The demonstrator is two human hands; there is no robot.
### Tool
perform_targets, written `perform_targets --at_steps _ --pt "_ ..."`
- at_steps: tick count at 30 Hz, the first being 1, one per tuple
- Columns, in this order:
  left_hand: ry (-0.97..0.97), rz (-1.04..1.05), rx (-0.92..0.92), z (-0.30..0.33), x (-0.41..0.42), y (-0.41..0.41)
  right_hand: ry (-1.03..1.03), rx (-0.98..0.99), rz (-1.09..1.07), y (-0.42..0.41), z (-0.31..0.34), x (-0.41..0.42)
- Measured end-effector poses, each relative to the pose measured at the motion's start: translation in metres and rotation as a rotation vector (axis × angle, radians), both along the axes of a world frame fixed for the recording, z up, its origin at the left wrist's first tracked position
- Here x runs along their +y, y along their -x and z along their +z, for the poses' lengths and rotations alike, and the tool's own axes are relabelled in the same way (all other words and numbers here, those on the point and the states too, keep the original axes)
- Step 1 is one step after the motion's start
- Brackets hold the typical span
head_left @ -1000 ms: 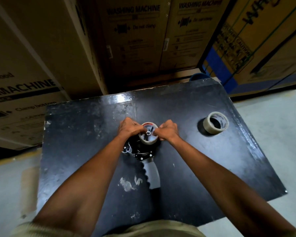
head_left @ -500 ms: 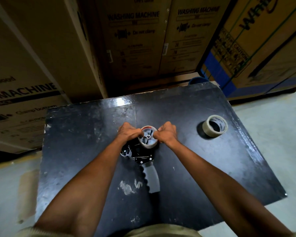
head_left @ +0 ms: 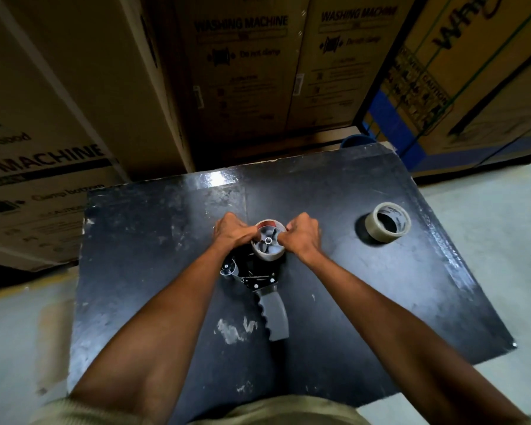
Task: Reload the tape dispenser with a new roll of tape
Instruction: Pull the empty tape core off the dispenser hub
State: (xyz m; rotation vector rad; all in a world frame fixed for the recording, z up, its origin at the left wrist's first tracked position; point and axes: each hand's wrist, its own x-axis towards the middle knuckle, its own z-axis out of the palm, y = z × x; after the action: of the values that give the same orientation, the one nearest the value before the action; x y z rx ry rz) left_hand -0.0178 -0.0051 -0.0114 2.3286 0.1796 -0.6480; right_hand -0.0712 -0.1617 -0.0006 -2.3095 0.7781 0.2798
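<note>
A hand-held tape dispenser lies on its side on the black tabletop, grey handle pointing toward me. On its spoked hub sits a nearly spent roll, a thin cardboard core. My left hand grips the core's left side and my right hand grips its right side, fingers closed on the rim. A fuller roll of tan tape stands apart at the table's right, untouched.
Large cardboard washing-machine boxes stand close behind and to the left of the table. A blue object peeks past the far edge. Pale concrete floor lies to the right and left.
Both hands stay on the core on the hub; the view has shifted slightly, so the table sits a little lower in frame. The spare roll has not moved.
</note>
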Motion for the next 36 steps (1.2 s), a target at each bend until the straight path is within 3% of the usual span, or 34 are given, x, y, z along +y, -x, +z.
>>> perform_targets --at_steps 5,10,14,21,28,36 --pt "0.059 0.017 -0.011 -0.001 0.003 0.007 0.017 0.000 0.006 0.002 0.002 -0.003" --pt "0.347 -0.274 0.157 0.001 0.026 0.000 -0.021 -0.007 0.141 0.010 -0.008 -0.007" --pt "0.150 -0.447 0.098 -0.001 0.029 0.005 -0.148 -0.144 0.226 0.027 -0.007 -0.004" --pt "-0.077 -0.381 -0.109 -0.006 0.022 0.022 -0.148 -0.218 0.319 0.037 -0.015 0.002" --pt "-0.160 -0.348 -0.234 -0.008 0.015 0.026 -0.181 -0.364 0.237 0.043 -0.022 0.002" --pt "-0.178 -0.350 -0.262 -0.018 0.016 0.026 -0.201 -0.366 0.253 0.043 -0.025 -0.004"
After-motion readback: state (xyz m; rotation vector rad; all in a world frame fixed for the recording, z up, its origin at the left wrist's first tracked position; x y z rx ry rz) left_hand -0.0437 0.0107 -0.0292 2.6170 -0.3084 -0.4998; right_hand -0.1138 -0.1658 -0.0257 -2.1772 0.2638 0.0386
